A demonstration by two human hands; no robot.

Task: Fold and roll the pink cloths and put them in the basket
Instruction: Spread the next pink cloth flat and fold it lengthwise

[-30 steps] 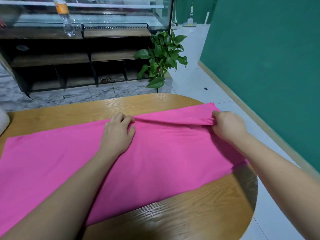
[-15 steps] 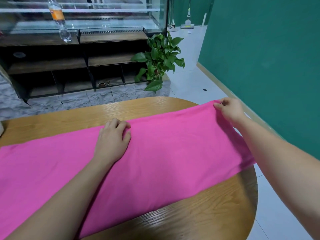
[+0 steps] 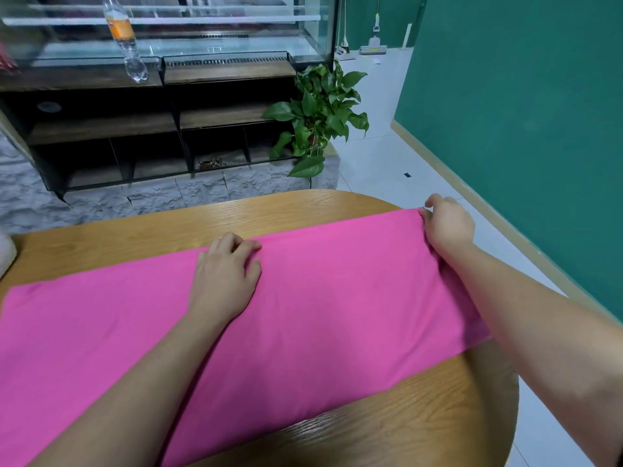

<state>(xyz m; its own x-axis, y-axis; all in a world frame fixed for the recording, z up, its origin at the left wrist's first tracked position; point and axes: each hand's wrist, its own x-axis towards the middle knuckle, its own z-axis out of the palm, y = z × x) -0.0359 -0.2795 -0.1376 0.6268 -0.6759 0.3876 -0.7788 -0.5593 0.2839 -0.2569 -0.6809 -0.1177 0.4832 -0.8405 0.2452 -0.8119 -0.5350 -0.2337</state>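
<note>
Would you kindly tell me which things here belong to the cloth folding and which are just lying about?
Job in hand: pink cloth, left hand, right hand, table.
Lying about: bottle, potted plant, shelf unit, mop.

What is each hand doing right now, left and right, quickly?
Left hand: fingers curled on the pink cloth at its far edge, holding it.
Right hand: pinches the cloth's far right corner.

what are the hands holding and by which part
The right hand pinches the pink cloth at its far right corner. The left hand rests bent fingers on the far edge; a grip cannot be told.
</note>
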